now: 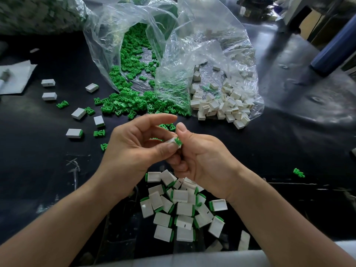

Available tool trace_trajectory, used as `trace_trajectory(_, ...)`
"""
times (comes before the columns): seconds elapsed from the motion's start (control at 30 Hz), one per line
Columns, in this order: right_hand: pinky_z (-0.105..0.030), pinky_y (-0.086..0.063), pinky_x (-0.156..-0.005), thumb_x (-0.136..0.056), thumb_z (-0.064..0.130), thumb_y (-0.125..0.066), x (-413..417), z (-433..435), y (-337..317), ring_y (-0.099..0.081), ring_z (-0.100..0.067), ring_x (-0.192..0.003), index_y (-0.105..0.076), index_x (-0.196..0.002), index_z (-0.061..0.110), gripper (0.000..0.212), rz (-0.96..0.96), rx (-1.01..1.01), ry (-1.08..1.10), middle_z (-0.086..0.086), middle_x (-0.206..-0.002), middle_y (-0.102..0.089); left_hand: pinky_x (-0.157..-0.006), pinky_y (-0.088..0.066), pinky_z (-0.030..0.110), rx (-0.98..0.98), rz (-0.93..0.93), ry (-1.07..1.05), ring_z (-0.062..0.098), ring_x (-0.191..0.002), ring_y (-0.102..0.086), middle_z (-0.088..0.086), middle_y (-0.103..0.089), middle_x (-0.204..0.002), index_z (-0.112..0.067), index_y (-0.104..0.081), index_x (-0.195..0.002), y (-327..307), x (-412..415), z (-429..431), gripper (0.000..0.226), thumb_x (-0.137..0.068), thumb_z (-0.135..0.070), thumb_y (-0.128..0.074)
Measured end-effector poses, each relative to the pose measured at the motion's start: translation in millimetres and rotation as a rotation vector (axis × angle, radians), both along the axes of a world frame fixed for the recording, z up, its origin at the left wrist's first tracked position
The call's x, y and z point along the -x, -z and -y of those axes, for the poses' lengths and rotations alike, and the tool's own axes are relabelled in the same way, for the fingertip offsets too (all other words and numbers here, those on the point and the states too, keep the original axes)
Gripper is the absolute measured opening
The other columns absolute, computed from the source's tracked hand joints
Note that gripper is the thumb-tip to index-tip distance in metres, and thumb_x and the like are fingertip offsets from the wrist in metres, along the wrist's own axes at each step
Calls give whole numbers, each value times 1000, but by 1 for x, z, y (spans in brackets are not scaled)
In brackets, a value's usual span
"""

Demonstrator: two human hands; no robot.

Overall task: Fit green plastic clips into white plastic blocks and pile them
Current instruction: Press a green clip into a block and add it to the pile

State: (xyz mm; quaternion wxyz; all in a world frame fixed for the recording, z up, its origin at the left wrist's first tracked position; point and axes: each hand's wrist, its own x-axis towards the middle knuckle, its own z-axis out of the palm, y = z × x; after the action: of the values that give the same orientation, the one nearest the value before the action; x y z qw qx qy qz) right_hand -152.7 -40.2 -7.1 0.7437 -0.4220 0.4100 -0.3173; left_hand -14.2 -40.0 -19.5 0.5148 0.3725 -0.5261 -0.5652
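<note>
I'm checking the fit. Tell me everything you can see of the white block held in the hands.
The white block is small, smooth-looking plastic, mostly hidden. The left hand pinches it; the right hand grips a green clip sticking out of its right end. It is held above the black table.

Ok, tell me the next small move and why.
Probably push the clip fully into the block: the left hand pinches the block, the right hand holds the clip at its opening, and green sticks out.
</note>
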Motion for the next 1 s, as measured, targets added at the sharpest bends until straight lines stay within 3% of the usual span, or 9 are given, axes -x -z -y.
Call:
trace_trajectory(0.2, -15, -32, -47, -76, 44, -42, 0, -1, -2, -35, -7, -49, -49, -69, 11, 35, 51, 0, -16, 3, -55, -42, -53, -52, 23, -42, -63, 26, 16, -51, -62, 3, -69, -67, -10, -64, -100, 0, -1, 1, 42, -58, -7, -69)
trace_trajectory(0.3, -17, -32, -49, -78, 42, -43, -2, -3, -1, -34, -8, -50, -51, -69, 11, 33, 65, 13, -4, 3, -55, -41, -52, -52, 24, -63, -74, 33, 16, -50, -62, 5, -68, -67, -12, -67, -98, -1, -2, 2, 45, -54, -6, -76)
trace_trajectory(0.43, -17, -32, -49, -90, 43, -37, -5, -3, 3, -34, -8, -50, -51, -66, 14, 40, 28, 28, 20, 4, -56, -41, -50, -51, 27, -73, -84, 29, 19, -48, -60, 7, -68, -68, -13, -67, -99, -2, -2, 2, 42, -57, -12, -71)
trace_trajectory(0.63, -21, -30, -53, -75, 57, -37, -4, 1, 5, -37, -9, -55, -56, -74, 15, 46, 21, 30, -22, 2, -60, -48, -47, -50, 24, -56, -101, 21, 18, -45, -59, 4, -67, -67, -15, -66, -98, -2, 0, 2, 38, -61, -6, -71)
trace_trajectory(0.8, -20, -31, -51, -75, 58, -37, -1, 1, 5, -38, -7, -52, -53, -71, 15, 46, -118, 134, -19, 8, -53, -49, -51, -53, 25, -48, -107, 26, 22, -54, -66, 5, -70, -73, -18, -68, -96, -3, -1, 1, 34, -62, -18, -71)
trace_trajectory(1.0, -14, -33, -47, -75, 56, -37, -1, 0, 2, -39, -4, -48, -50, -70, 15, 43, -184, 206, -1, 9, -52, -49, -50, -52, 27, -73, -108, 47, 24, -52, -64, 7, -70, -70, -19, -73, -87, -4, -1, 1, 27, -67, -3, -63)
